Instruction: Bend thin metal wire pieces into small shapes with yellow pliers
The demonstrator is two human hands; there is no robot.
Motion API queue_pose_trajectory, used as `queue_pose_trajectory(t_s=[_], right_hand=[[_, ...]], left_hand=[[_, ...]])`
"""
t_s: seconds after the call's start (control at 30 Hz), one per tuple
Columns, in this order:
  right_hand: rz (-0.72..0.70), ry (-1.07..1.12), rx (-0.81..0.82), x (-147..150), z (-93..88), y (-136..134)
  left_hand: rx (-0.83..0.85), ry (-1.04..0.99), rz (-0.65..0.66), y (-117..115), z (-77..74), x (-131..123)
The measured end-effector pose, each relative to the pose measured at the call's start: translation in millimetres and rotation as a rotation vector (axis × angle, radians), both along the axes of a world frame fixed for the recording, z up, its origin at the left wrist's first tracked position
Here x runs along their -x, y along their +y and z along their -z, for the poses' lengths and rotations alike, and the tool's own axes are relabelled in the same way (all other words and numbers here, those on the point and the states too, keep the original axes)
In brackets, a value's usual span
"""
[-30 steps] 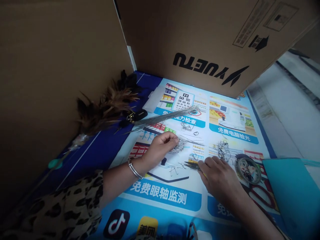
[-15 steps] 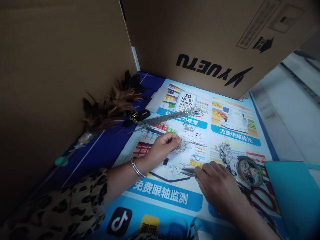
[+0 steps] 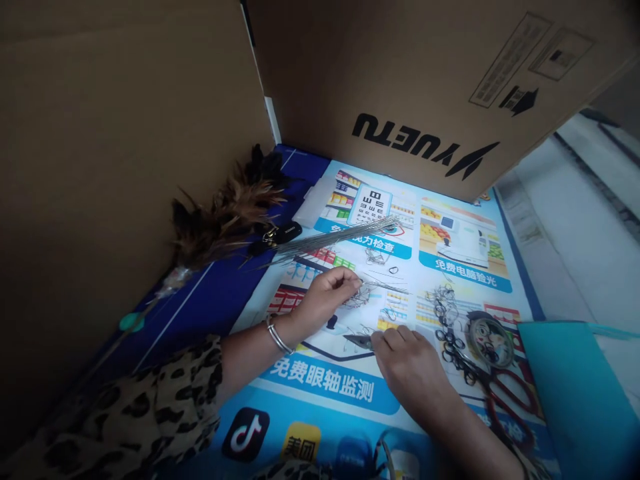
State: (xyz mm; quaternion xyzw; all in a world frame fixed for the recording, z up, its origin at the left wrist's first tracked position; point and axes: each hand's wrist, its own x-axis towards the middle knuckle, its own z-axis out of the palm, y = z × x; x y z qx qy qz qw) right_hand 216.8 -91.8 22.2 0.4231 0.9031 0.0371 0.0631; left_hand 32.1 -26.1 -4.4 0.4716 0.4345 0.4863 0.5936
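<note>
My left hand [image 3: 323,300], with a silver bangle on the wrist, is closed in a pinch on a small tangle of bent wire [image 3: 361,295] lying on the printed poster [image 3: 345,387]. My right hand [image 3: 407,367] is wrapped round small pliers [image 3: 359,341], whose pointed tip sticks out to the left, just below the wire tangle. A few bent wire hooks [image 3: 353,331] lie by the tip. A bundle of long straight wires [image 3: 335,238] lies across the poster beyond my left hand.
A feather duster [image 3: 225,217] and a black key fob [image 3: 283,233] lie at the left. Cardboard walls [image 3: 125,133] stand at left and back. Black rings [image 3: 450,327], a round tin [image 3: 493,340], red-handled scissors [image 3: 510,393] and a teal folder [image 3: 580,393] sit at the right.
My right hand has slid left with the pliers, bringing the tip closer under the wire tangle. My left hand has stayed in its pinch.
</note>
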Motion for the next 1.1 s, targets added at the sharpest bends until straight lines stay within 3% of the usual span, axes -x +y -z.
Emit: queue_pose_trajectory(t_s=[0.33, 0.6, 0.9, 1.1], right_hand=[[0.307, 0.106, 0.205, -19, -8.8, 5], [0.252, 0.1, 0.073, 8, -23.4, -25], [0.235, -0.073, -0.136, 29, -6.5, -34], [0.32, -0.047, -0.061, 31, -8.0, -34]], left_hand=[[-0.008, -0.029, 0.008, -3, 1.1, 1], [-0.075, -0.046, -0.015, -5, 1.8, -1], [-0.081, -0.067, -0.019, -4, 6.2, 0], [-0.081, -0.069, -0.037, -3, 8.9, 0]])
